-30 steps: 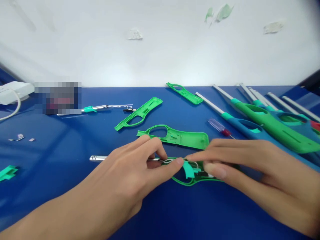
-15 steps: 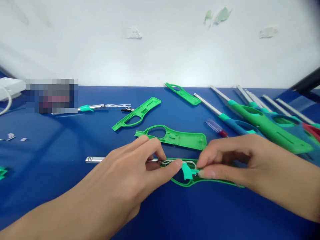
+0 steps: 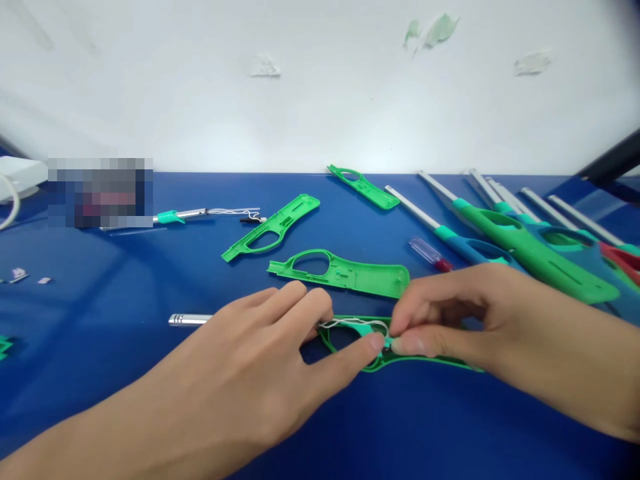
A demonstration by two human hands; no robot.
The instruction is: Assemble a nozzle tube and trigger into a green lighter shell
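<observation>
Below the middle of the head view lies a green lighter shell half (image 3: 425,361) with a finger loop. Its silver tube (image 3: 190,320) points left, partly under my left hand (image 3: 270,353). That hand bends over the lighter, its fingers on the tube side and its thumb stretched onto the turquoise trigger (image 3: 361,328). White wires (image 3: 350,322) run along the upper side of the loop. My right hand (image 3: 465,320) pinches the small turquoise end of the trigger piece between thumb and forefinger. The fingertips hide how the piece sits in the shell.
Beyond my hands lie green shell halves (image 3: 380,279) and a tube assembly (image 3: 170,217) with loose wires. A clear screwdriver handle (image 3: 426,251) and several whole lighters (image 3: 540,250) lie at the right. White scraps (image 3: 19,274) are at the left; a white wall (image 3: 320,120) stands behind.
My left thumb has moved right and down onto the trigger. The trigger now lies flatter and further left in the loop. My right hand keeps its pinch nearly in place.
</observation>
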